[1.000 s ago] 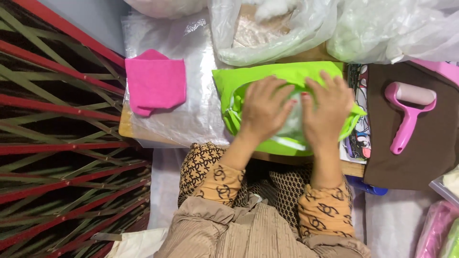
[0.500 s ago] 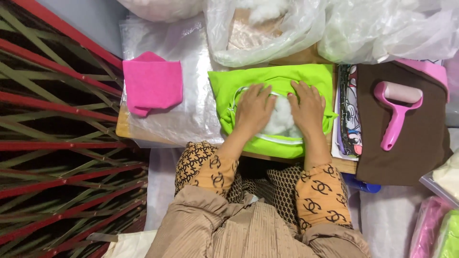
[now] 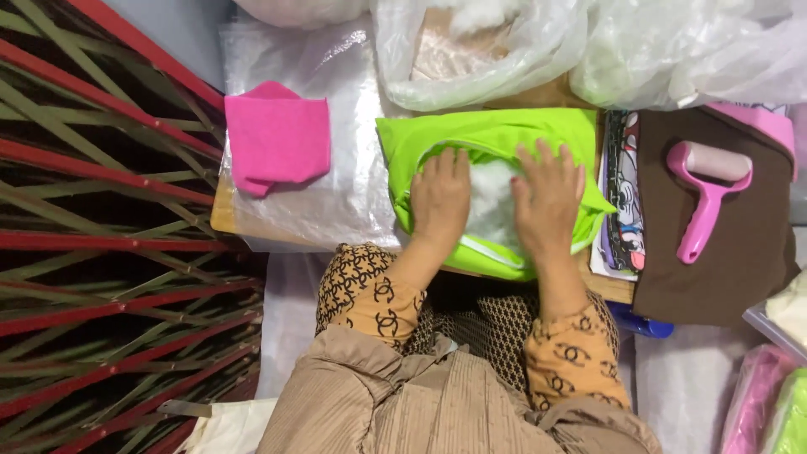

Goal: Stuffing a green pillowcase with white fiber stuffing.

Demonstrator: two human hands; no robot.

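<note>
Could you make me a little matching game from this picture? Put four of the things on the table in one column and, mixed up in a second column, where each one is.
Things
1. green fabric cover
2. pink folded cloth
3. pink lint roller
4. white stuffing

Places
A. lying on the brown cloth at the right
B. under the left hand and right hand
C. inside the opening of the cover, between the two hands
D. on the clear plastic sheet at the left

Pairs: 1-B, 2-D, 3-A, 4-C
</note>
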